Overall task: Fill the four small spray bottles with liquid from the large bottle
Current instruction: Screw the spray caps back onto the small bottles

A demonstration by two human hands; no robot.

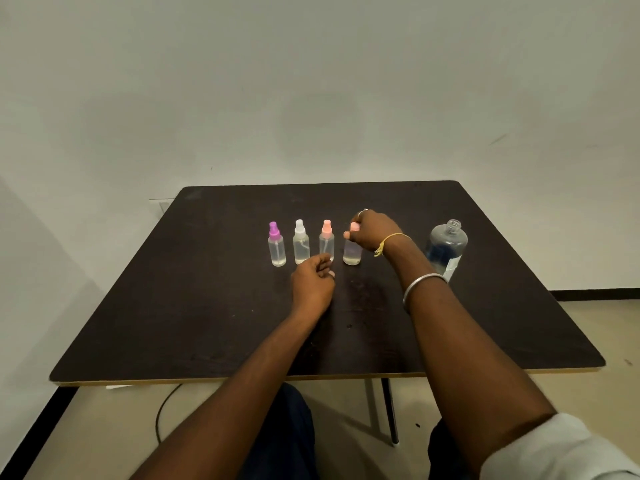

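Observation:
Four small clear spray bottles stand in a row on the dark table (207,306): one with a purple cap (276,244), one with a white cap (301,242), one with a pink cap (326,241), and a fourth (352,253) whose pink cap my right hand (372,230) grips from above. My left hand (312,282) hovers just in front of the pink-capped bottle, fingers curled, holding nothing. The large clear bottle (446,245) stands uncapped to the right of the row, with a little liquid in it.
A pale wall rises close behind the table's far edge. A cable and the table legs (389,410) show on the floor under the near edge. My knees sit below the front edge.

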